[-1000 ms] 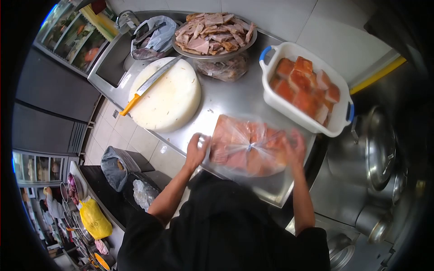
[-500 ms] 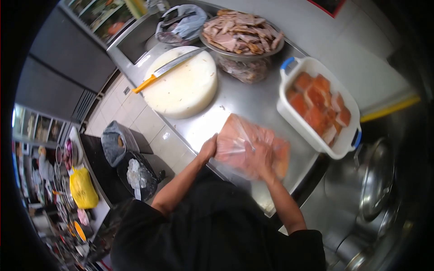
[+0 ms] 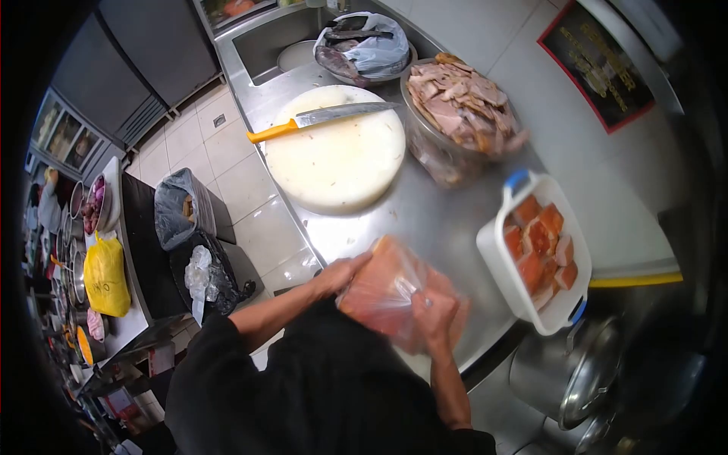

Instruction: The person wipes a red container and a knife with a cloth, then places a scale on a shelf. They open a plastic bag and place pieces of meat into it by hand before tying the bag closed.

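Observation:
A clear plastic bag of pinkish-orange meat (image 3: 387, 299) is at the near edge of the steel table, close to my body. At its left edge, my left hand (image 3: 345, 274) grips the side of the bag, some fingertips hidden against it. My right hand (image 3: 436, 312) is closed on a gathered fold of the plastic on top, pulling it taut. Beyond the bag lies a round white chopping board (image 3: 337, 171), bearing a knife with a yellow handle (image 3: 273, 132). To the right stands a white tub (image 3: 497, 262) with blue handles, holding browned meat chunks (image 3: 540, 243).
Sliced meat (image 3: 462, 98) fills a metal bowl at the back, above another bagged item (image 3: 440, 161). A bowl with a grey plastic bag (image 3: 379, 54) stands by the sink (image 3: 254, 49). Lidded steel pots (image 3: 565, 371) are at lower right, lined bins (image 3: 186, 208) at left.
The view has swung, so the table's contents appear shifted. My right hand, earlier spread over the bag, is now closed on its plastic. My left hand stays at the bag's left edge.

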The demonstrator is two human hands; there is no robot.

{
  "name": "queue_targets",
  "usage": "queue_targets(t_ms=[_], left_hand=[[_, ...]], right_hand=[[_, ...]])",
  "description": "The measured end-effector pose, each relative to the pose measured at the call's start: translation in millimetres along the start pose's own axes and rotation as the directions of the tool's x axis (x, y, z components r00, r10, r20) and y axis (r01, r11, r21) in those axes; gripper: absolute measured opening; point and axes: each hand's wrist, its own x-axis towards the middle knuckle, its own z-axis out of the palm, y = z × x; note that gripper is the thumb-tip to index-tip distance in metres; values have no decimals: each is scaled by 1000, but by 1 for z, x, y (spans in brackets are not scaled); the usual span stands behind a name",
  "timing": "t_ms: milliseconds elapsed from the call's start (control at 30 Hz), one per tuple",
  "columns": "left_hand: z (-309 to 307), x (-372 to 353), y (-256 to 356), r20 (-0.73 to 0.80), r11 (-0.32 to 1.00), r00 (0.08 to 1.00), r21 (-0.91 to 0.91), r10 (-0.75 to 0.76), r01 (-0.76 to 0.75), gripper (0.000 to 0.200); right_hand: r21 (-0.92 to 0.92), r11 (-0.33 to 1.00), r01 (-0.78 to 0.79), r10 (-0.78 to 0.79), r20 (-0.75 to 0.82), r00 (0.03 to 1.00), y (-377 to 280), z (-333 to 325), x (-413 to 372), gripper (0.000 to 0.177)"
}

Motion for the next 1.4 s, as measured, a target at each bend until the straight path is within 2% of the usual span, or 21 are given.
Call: queue_targets(t_ms=[100,200,300,433,567,633,667,767,833,900,933,1000,1067,1100,1167,1233,1267,1300,1333,1367,1400], left_hand=[[-30,-40,3,-91,991,995,-125,37,-48,84],[-65,-78,32,-254,968,959,-182,125,-174,80],[-109,-67,37,-395,943,895,-163,207,-290,76],[-154,-50,65,-551,819,774,-258,310,-512,72],[-190,-29,85,-577,827,793,-338,195,-449,71],[-205,-11,82,-577,873,799,-290,167,-392,71],[-211,-3,77,-579,893,801,-269,151,-362,71],[-222,9,68,-580,919,747,7,325,-395,84],[-230,1,69,-539,942,780,81,317,-327,77],[-238,-7,78,-526,941,791,287,312,-180,72],[-245,-7,81,-538,903,780,423,320,-79,70],[-252,-11,88,-554,720,494,646,670,-252,63],[-251,-46,151,-568,707,422,590,707,-389,55],[-251,-64,180,-577,695,390,560,718,-451,52],[-251,-87,234,-437,424,138,670,889,-610,44],[-244,-108,288,-287,140,-122,742,950,-656,33],[-241,-118,315,-231,36,-197,730,953,-682,31],[-238,-128,340,-183,-48,-257,721,949,-691,29],[-234,-135,362,-134,-129,-311,707,941,-696,28],[-229,-139,380,-111,-167,-337,699,935,-695,28],[-226,-142,397,-92,-203,-363,690,927,-695,28]], right_hand=[[18,999,-38,35,163,986,-44,-4,29,11],[39,987,156,-160,152,975,-77,16,74,15],[89,939,333,-341,112,933,-109,42,127,14],[-33,962,270,-245,320,915,-150,75,200,14],[60,891,450,-453,160,877,-141,139,259,20],[154,867,474,-490,79,868,-129,170,278,25],[118,885,450,-463,119,878,-127,183,282,26],[37,923,383,-381,227,896,-126,207,295,27],[14,938,346,-335,287,897,-126,203,300,27],[40,807,589,-585,194,787,-129,182,301,22],[59,763,644,-644,147,750,-138,164,304,19],[63,687,724,-727,72,683,-172,116,326,14],[57,636,769,-771,24,636,-221,61,338,12],[-67,568,820,-820,35,571,-247,27,347,12],[-319,418,850,-895,12,445,-308,-48,367,14],[-496,253,830,-965,-66,255,-361,-108,408,9],[-630,231,742,-973,-129,194,-388,-136,432,13],[-632,245,735,-969,-132,210,-415,-164,460,19],[-584,472,661,-864,-155,479,-441,-192,480,27],[-606,420,676,-895,-154,418,-452,-215,520,46],[-549,568,613,-781,-124,612,-461,-233,552,47]])
